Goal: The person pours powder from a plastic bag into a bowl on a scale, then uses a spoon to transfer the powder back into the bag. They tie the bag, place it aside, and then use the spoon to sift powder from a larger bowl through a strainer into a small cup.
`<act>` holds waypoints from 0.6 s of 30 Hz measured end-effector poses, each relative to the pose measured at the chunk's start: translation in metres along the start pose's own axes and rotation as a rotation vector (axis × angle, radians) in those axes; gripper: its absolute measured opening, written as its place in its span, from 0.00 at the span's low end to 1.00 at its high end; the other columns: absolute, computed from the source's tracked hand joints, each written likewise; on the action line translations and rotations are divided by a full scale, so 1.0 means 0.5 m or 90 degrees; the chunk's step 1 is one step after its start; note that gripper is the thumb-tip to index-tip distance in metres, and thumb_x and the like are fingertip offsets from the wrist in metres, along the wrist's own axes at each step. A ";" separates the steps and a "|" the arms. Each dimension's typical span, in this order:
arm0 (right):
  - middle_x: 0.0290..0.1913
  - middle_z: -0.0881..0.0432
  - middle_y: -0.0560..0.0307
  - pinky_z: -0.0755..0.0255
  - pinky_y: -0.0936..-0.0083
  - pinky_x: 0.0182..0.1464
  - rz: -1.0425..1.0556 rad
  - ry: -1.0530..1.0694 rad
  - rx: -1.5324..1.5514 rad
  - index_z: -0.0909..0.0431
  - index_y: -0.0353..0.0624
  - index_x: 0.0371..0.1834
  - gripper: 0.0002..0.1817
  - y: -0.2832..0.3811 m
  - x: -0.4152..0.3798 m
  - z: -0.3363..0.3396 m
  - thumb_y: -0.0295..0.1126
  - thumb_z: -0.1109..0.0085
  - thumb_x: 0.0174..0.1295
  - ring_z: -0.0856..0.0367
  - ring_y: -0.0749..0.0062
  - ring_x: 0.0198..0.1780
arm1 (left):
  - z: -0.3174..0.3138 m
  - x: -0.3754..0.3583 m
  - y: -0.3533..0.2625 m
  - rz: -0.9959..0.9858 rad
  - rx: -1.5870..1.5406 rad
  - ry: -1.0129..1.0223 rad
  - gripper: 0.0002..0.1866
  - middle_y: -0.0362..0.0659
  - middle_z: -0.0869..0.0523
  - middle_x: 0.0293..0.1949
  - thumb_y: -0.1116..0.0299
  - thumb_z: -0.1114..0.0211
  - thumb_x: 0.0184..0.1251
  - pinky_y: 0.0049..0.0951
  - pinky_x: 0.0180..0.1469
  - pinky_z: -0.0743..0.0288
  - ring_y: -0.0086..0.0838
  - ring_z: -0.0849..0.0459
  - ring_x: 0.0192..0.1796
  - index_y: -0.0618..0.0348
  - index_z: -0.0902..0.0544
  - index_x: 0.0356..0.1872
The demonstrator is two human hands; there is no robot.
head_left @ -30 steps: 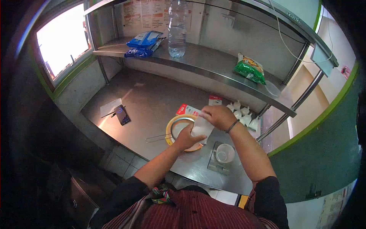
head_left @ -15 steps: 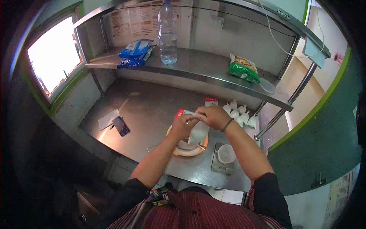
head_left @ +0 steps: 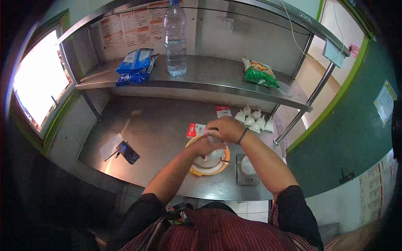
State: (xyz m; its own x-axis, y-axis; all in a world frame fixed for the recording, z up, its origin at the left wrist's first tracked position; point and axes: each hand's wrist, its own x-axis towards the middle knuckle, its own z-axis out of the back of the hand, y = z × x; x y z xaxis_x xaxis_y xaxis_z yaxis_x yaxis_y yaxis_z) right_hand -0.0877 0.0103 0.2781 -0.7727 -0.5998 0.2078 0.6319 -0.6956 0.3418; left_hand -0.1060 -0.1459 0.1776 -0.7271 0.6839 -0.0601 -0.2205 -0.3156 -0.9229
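**Left hand (head_left: 206,145) and right hand (head_left: 226,129) pinching a plastic bag (head_left: 215,153)**

Fingers are pressing together around the bag's gathered top, and its pale body is hanging over the yellow bowl (head_left: 194,170). Taking that bowl as the clock's centre, a red-and-white box (head_left: 195,130) is lying at eleven and a similar box (head_left: 223,111) at one, their print too small for me to read. Tied white bags (head_left: 254,119) are clustering at two. At four, a clear tub (head_left: 247,166) is sitting on a flat grey device (head_left: 247,180). A phone (head_left: 127,152) is glowing at nine, just beside a paper sheet (head_left: 111,146). On the shelf (head_left: 205,73), blue packets (head_left: 135,67) are resting towards eleven, a green packet (head_left: 259,74) towards one. Farther out at one, the metal rail (head_left: 316,24) is showing "read."; printed wall sheets (head_left: 134,27) are hanging at eleven, their lines blurring.
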 end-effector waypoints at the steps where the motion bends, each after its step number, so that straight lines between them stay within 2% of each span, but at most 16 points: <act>1: 0.40 0.12 0.51 0.23 0.58 0.45 -0.008 0.000 -0.002 0.14 0.51 0.43 0.18 -0.001 0.001 -0.002 0.52 0.43 0.67 0.15 0.49 0.42 | 0.000 0.001 0.008 -0.003 -0.002 0.007 0.23 0.43 0.13 0.50 0.53 0.29 0.67 0.35 0.61 0.26 0.30 0.17 0.55 0.59 0.17 0.55; 3: 0.37 0.12 0.51 0.22 0.64 0.44 -0.060 -0.047 0.016 0.14 0.46 0.40 0.20 -0.002 0.003 -0.004 0.52 0.39 0.65 0.13 0.54 0.39 | 0.000 -0.002 0.012 -0.008 -0.099 0.048 0.20 0.46 0.14 0.51 0.55 0.36 0.74 0.35 0.60 0.25 0.31 0.17 0.56 0.60 0.18 0.56; 7: 0.36 0.13 0.50 0.22 0.64 0.43 -0.120 -0.132 0.049 0.15 0.46 0.43 0.21 0.030 -0.021 -0.026 0.53 0.39 0.65 0.14 0.55 0.39 | 0.006 -0.013 0.005 -0.005 -0.130 0.023 0.15 0.44 0.13 0.49 0.59 0.38 0.75 0.35 0.60 0.26 0.32 0.16 0.53 0.59 0.15 0.50; 9: 0.35 0.13 0.49 0.23 0.57 0.43 -0.188 -0.299 0.087 0.15 0.48 0.44 0.21 0.054 -0.030 -0.046 0.54 0.38 0.64 0.14 0.49 0.40 | 0.012 -0.005 0.025 -0.089 -0.088 -0.021 0.13 0.44 0.13 0.49 0.68 0.40 0.74 0.34 0.59 0.25 0.31 0.17 0.54 0.60 0.16 0.53; 10: 0.35 0.13 0.49 0.23 0.57 0.43 -0.198 -0.306 0.085 0.15 0.48 0.44 0.21 0.057 -0.032 -0.050 0.54 0.38 0.64 0.14 0.49 0.40 | 0.019 -0.007 0.020 -0.092 -0.085 -0.009 0.13 0.44 0.13 0.49 0.68 0.40 0.74 0.34 0.59 0.25 0.31 0.17 0.54 0.60 0.16 0.53; 12: 0.35 0.13 0.47 0.23 0.55 0.43 -0.197 -0.232 -0.057 0.16 0.49 0.45 0.21 0.066 -0.034 -0.064 0.55 0.40 0.64 0.15 0.46 0.40 | 0.038 -0.017 0.010 -0.075 -0.022 0.013 0.12 0.44 0.12 0.48 0.73 0.37 0.69 0.32 0.58 0.24 0.29 0.16 0.53 0.62 0.15 0.51; 13: 0.35 0.13 0.47 0.23 0.55 0.43 -0.207 -0.238 -0.056 0.16 0.49 0.45 0.21 0.070 -0.030 -0.068 0.55 0.40 0.64 0.15 0.46 0.40 | 0.043 -0.012 0.026 -0.076 -0.020 0.024 0.12 0.44 0.12 0.48 0.73 0.37 0.69 0.32 0.58 0.24 0.29 0.16 0.53 0.62 0.15 0.51; 15: 0.38 0.13 0.46 0.23 0.53 0.45 -0.251 -0.079 -0.084 0.17 0.49 0.44 0.22 0.071 -0.017 -0.064 0.56 0.42 0.65 0.15 0.45 0.42 | 0.046 0.007 0.063 -0.181 -0.045 0.092 0.10 0.42 0.11 0.44 0.74 0.33 0.63 0.31 0.56 0.22 0.28 0.15 0.51 0.62 0.13 0.45; 16: 0.38 0.13 0.46 0.23 0.53 0.45 -0.258 -0.082 -0.085 0.17 0.49 0.44 0.22 0.067 -0.017 -0.066 0.56 0.42 0.65 0.15 0.45 0.42 | 0.048 -0.009 0.034 -0.184 -0.044 0.100 0.10 0.42 0.11 0.44 0.74 0.33 0.63 0.31 0.56 0.22 0.28 0.15 0.51 0.62 0.13 0.45; 18: 0.38 0.13 0.46 0.24 0.51 0.44 -0.152 -0.087 -0.053 0.18 0.49 0.41 0.21 0.063 -0.014 -0.075 0.56 0.45 0.67 0.15 0.44 0.42 | 0.051 -0.047 -0.012 -0.144 -0.221 0.050 0.06 0.42 0.11 0.41 0.75 0.31 0.60 0.30 0.55 0.22 0.28 0.14 0.49 0.60 0.12 0.38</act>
State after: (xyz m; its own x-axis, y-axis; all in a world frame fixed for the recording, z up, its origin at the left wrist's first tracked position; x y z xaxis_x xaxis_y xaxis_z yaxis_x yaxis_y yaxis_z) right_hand -0.0600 -0.0223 0.2529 -0.8977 -0.3602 0.2538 0.4294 -0.8445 0.3200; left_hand -0.1043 -0.1770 0.1942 -0.6312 0.7624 0.1426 -0.1270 0.0798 -0.9887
